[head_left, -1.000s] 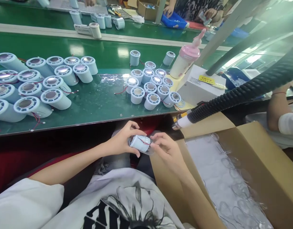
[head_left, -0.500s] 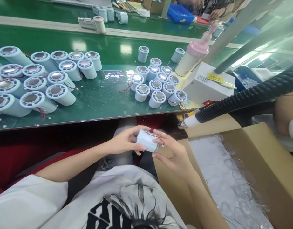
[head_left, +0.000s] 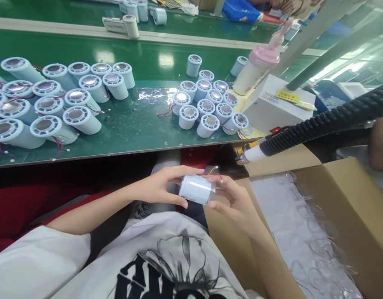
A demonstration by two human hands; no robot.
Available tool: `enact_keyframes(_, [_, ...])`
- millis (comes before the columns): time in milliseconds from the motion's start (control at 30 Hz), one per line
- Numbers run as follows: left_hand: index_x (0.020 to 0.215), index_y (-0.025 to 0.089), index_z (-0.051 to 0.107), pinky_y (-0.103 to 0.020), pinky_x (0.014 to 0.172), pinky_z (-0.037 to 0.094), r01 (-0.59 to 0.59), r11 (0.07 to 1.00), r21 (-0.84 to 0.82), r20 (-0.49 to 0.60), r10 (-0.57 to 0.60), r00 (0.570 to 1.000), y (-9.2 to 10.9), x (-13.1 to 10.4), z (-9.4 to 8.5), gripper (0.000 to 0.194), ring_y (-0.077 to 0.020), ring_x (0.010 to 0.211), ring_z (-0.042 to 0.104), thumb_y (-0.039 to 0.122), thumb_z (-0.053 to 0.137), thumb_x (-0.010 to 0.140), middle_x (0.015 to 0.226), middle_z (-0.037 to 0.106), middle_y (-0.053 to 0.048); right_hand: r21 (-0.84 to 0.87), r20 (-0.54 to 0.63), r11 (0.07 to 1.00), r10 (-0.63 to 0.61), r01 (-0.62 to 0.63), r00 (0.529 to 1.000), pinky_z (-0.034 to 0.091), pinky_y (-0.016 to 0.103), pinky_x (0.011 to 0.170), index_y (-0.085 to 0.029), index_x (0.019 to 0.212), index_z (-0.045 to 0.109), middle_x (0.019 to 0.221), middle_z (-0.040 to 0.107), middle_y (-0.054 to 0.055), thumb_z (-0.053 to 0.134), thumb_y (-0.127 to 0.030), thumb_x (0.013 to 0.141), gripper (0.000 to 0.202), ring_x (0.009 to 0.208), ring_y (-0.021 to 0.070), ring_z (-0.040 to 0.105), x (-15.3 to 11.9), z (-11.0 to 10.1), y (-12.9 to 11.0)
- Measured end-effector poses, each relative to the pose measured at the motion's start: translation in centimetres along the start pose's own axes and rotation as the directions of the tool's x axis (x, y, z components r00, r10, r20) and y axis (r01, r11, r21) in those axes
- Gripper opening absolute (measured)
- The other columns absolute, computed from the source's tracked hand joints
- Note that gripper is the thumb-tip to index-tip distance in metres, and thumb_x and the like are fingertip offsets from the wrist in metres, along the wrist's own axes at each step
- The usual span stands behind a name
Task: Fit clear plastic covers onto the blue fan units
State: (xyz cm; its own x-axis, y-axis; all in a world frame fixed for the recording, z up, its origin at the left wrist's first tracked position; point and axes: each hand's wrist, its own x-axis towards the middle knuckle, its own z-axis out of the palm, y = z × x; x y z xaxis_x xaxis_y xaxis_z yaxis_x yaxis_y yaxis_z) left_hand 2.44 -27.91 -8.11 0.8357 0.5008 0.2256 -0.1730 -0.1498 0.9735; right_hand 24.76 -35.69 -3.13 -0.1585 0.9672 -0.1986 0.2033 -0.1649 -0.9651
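A light-blue plastic cylinder [head_left: 196,189] lies sideways between my hands, above my lap and below the bench edge. Its right end shows a clear, glossy rim, like a transparent cover around it. Thin red and orange wires [head_left: 212,171] with small white plugs stick out along its top. My left hand [head_left: 162,187] grips the left end, fingers over the top and thumb beneath. Around the right end curl the fingers and thumb of my right hand [head_left: 233,199]; some fingertips are hidden behind it.
Similar cylinders [head_left: 82,120] crowd the green bench [head_left: 138,137] at left, with another cluster [head_left: 207,107] at right. A pink-topped pump bottle [head_left: 256,68] and grey box [head_left: 277,101] stand beyond. A black hose [head_left: 322,120] overhangs a carton [head_left: 355,199] holding clear plastic pieces [head_left: 313,245]. A co-worker's hands [head_left: 289,6] show far back.
The cylinder has turned slightly in my hands, and its clear right end shows more. The wire plugs now stand up above it. My view has shifted a little.
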Motion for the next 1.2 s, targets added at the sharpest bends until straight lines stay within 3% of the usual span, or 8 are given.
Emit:
enact_keyframes(233, [0.142,0.025,0.039,-0.031,0.107,0.038,-0.018,0.994,0.105,-0.004,0.018,1.000,0.2,-0.1,-0.2,0.075,-0.0206,0.130,0.042,0.027,0.072,0.075,0.141,0.043,-0.009,0.195,-0.007,0.971,0.141,-0.137,0.990,0.052,0.014,0.066,-0.022,0.100,0.059,0.100,0.065,0.002,0.082,-0.044,0.067,0.046,0.087,0.0124,0.062,0.2,0.7,-0.3])
enact_keyframes(467, [0.142,0.025,0.040,-0.030,0.105,0.040,-0.061,0.992,0.113,-0.001,0.062,0.998,0.1,-0.2,-0.3,0.075,-0.0225,0.131,0.041,0.025,0.073,0.074,0.141,0.043,-0.010,0.331,0.015,0.919,0.221,-0.213,0.975,0.054,0.011,0.057,-0.020,0.094,0.056,0.087,0.064,0.001,0.075,-0.036,0.072,0.034,0.071,0.0087,0.060,0.6,1.2,-0.3])
enact_keyframes(700, [0.141,0.024,0.040,-0.027,0.104,0.041,-0.060,0.987,0.150,0.010,0.059,0.998,0.0,-0.5,-0.2,0.074,-0.0202,0.129,0.042,0.027,0.073,0.075,0.140,0.044,-0.009,0.349,0.035,0.882,0.326,-0.317,0.945,0.059,0.019,0.051,-0.020,0.096,0.049,0.073,0.061,-0.001,0.070,-0.056,0.070,0.049,0.057,0.0124,0.063,0.9,1.2,1.0])
enact_keyframes(933, [0.140,0.023,0.042,-0.032,0.106,0.039,-0.110,0.982,0.154,0.012,0.109,0.994,-0.1,-0.4,-0.3,0.072,-0.0227,0.131,0.040,0.025,0.072,0.075,0.140,0.043,-0.011,0.395,0.127,0.806,0.427,-0.441,0.895,0.050,0.014,0.038,-0.018,0.090,0.044,0.057,0.062,0.003,0.060,-0.066,0.071,0.054,0.044,0.0156,0.061,1.2,2.1,0.7])
enact_keyframes(1067, [0.141,0.027,0.039,-0.031,0.109,0.036,-0.152,0.974,0.168,0.028,0.149,0.988,-0.4,-0.4,-0.4,0.074,-0.0204,0.133,0.038,0.023,0.073,0.075,0.143,0.041,-0.008,0.444,0.203,0.742,0.461,-0.501,0.864,0.047,0.012,0.035,-0.014,0.088,0.051,0.057,0.063,0.007,0.040,-0.063,0.083,0.050,0.039,0.0127,0.058,1.3,2.3,0.6])
enact_keyframes(1200, [0.139,0.028,0.041,-0.032,0.113,0.030,-0.184,0.956,0.228,0.021,0.184,0.983,-0.6,-0.4,-0.4,0.073,-0.0200,0.133,0.038,0.024,0.074,0.073,0.143,0.040,-0.008,0.441,0.283,0.685,0.506,-0.579,0.815,0.044,0.009,0.034,-0.011,0.076,0.059,0.056,0.062,0.009,0.019,-0.055,0.090,0.062,0.038,0.0101,0.057,1.3,2.3,0.4])
